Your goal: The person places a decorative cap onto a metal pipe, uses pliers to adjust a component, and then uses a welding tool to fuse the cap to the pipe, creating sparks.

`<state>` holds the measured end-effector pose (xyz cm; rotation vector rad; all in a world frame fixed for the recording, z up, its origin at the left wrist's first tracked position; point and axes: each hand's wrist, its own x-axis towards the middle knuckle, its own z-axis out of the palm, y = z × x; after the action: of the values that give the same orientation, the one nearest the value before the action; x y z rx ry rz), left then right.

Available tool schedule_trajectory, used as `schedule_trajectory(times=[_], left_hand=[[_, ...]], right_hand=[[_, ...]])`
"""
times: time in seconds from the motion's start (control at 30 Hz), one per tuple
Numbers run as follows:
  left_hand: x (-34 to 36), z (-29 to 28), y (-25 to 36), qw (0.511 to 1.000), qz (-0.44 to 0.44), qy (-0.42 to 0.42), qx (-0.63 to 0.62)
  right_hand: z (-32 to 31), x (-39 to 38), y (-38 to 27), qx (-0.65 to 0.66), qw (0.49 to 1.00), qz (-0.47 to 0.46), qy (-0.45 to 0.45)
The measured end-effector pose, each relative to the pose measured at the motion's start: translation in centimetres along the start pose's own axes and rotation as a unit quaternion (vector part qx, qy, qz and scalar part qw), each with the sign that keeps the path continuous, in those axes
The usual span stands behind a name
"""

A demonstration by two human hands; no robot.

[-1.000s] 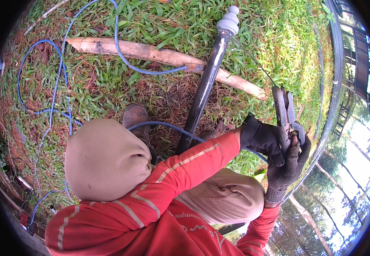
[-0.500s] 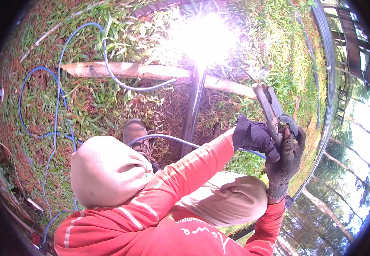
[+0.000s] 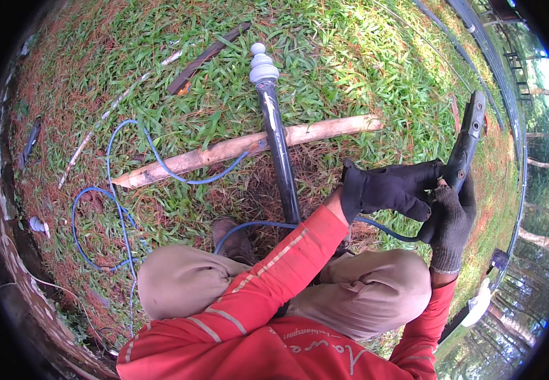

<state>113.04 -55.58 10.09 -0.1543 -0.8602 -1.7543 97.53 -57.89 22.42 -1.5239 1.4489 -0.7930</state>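
My right hand point(image 3: 453, 218), in a dark grey knit glove, is closed around the handle of a dark welding electrode holder point(image 3: 467, 136) pointing up and away. No electrode can be made out in its jaws. My left hand point(image 3: 388, 190), in a black glove, reaches across with fingers stretched and apart; their tips meet the right hand and the holder's base. Whether they press on it is hard to see. A black metal post point(image 3: 276, 126) with a grey turned finial point(image 3: 263, 66) at its far end rests over a wooden pole point(image 3: 192, 161) in front of me.
A blue cable point(image 3: 391, 233) runs from the right hand past my legs, and looped blue cable point(image 3: 110, 190) lies on the grass at left. A dark flat bar point(image 3: 208, 58) lies beyond. Long dark pipes point(image 3: 499, 76) line the right side. My knees point(image 3: 376, 285) are bent below my arms.
The bright welding arc at the post's far end has gone out, and the finial now shows. Both hands and the holder have moved right, away from the post. My left fingers have straightened.
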Motion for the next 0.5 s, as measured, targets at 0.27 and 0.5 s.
schedule_trajectory(times=[0.27,0.5], left_hand=[[0.2,-0.5,-0.7,0.991,-0.015,0.036,-0.126],[-0.4,-1.0,1.7,0.988,-0.056,0.117,0.08]], right_hand=[[-1.8,1.7,3.0,0.057,0.993,0.092,-0.038],[-0.3,2.6,3.9,0.095,0.988,0.115,-0.031]])
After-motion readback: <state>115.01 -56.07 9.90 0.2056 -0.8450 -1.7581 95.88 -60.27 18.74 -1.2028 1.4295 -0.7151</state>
